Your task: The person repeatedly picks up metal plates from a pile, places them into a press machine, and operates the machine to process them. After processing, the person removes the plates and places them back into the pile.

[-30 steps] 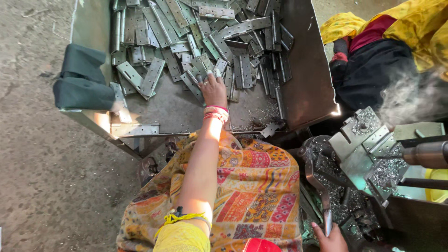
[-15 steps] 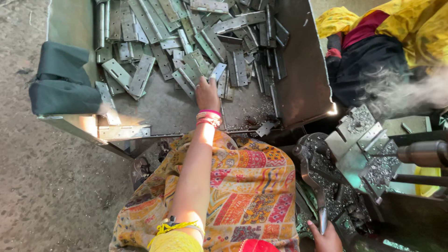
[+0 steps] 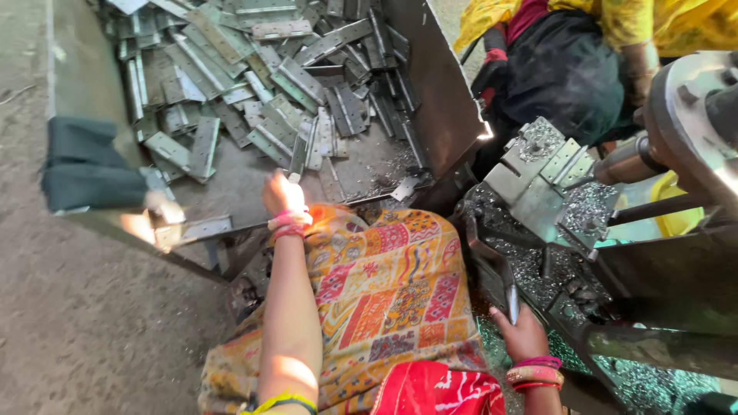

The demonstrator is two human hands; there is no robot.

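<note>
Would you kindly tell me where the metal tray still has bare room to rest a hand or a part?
The tray's bare floor runs along the near edge, between the left hand and the dark folded cloth. The far half is crowded with heaped metal brackets.

plates [image 3: 261, 84] in tray [image 3: 84, 77], left | vise [image 3: 550, 184] right | lap [image 3: 392, 284] btwn, prob.

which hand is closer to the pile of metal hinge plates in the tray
Left. The left hand reaches into the tray and holds a plate at the near edge of the pile of metal hinge plates. The right hand is well off to the side, gripping a metal handle by the machine.
</note>
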